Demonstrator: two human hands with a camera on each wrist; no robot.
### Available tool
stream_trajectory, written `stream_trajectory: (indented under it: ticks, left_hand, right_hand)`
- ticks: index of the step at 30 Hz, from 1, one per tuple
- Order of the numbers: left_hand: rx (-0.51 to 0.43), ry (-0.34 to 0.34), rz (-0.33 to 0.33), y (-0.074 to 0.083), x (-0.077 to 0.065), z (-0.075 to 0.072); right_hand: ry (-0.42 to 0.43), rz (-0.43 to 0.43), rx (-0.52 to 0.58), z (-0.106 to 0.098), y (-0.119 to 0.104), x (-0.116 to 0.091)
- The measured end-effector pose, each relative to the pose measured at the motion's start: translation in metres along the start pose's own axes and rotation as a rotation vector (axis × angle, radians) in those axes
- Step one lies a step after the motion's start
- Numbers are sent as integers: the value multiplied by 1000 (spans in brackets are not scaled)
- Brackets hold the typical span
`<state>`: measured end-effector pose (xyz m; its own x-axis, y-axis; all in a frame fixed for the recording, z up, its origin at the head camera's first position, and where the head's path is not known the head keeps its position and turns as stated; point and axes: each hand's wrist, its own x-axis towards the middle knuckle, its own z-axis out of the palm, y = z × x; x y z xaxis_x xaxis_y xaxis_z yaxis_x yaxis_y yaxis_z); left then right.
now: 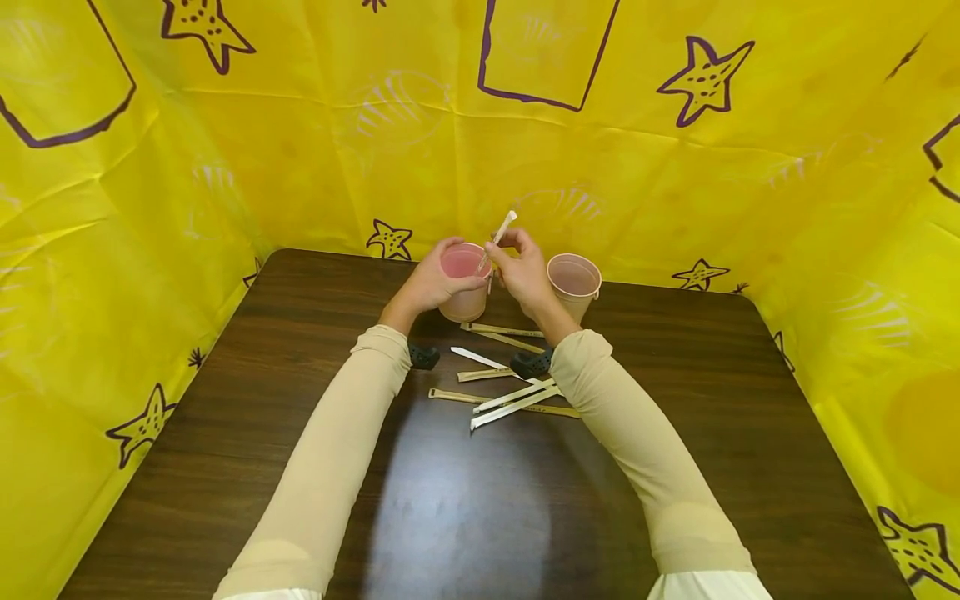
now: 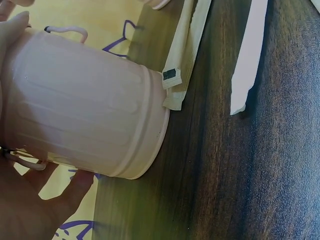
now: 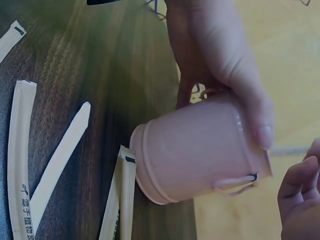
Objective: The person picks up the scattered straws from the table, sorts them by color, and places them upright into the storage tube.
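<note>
Pale sleeves (image 1: 322, 467) stretch over a dark table (image 1: 225, 400) to a pink bucket (image 1: 460, 308)

Both sleeves end in rolled cuffs, with a dark device (image 1: 424, 357) at each wrist. Between them, a whitish glare (image 1: 457, 508) lies on the table's wood grain. Just past it, midway between the left and right edges, slim white packets (image 1: 502, 412) and tan packets (image 1: 453, 396) lie loosely crossed, some partly hidden by the right arm. Two tan ones have their ends beside the foot of the pink bucket; the right wrist view shows dark printing on some of these.

Near the far edge, closer to the far left corner than to the far right one, is that bucket, a small loop handle on its side. Its left flank is in the grip of the left hand (image 1: 433, 282), fingers and thumb around it by the rim. The right hand (image 1: 527, 268) pinches a thin straw (image 1: 506, 227), white at the top, slanting down to the bucket's mouth.

To the right, also by the far edge, stands a second bucket (image 1: 575, 279), upright, partly behind the right wrist. Beyond hangs yellow cloth (image 1: 645, 183) with purple-outlined starfish.
</note>
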<state>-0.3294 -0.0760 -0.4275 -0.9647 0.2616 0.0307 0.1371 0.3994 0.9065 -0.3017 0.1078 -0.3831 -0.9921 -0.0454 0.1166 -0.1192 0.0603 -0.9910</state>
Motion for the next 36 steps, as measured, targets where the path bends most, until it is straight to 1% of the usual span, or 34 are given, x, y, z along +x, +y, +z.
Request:
stream_trajectory:
  ticks: [4,7,13,15,19,22,26,30,36]
  left_hand:
    - [5,-2,3,0,0,1]
    - [3,0,4,0,1,1]
    - [-3,-1,2,1,1,1]
    - [-8,-1,2,1,0,1]
    - [-18,-6,3,1,0,0]
    - [-21,-13,5,1,0,-1]
    - [-10,-13,2,1,0,-2]
    - [1,-7,0,0,-1,-1]
    - [-7,-1,14,0,-1,1]
  right_hand:
    - [-9,27,7,-3,-1,-3]
    - [-8,46,-16,-8,-2,-7]
    - [28,84,-60,-19,-1,-17]
    - [21,87,-81,-23,0,-22]
    - [-41,80,-198,-34,7,-36]
    - [-93,39,-333,-41,13,-47]
    - [-128,-17,-457,-46,21,-59]
    - [-173,-30,-508,-50,29,-69]
    - [-257,-9,-608,-55,41,-84]
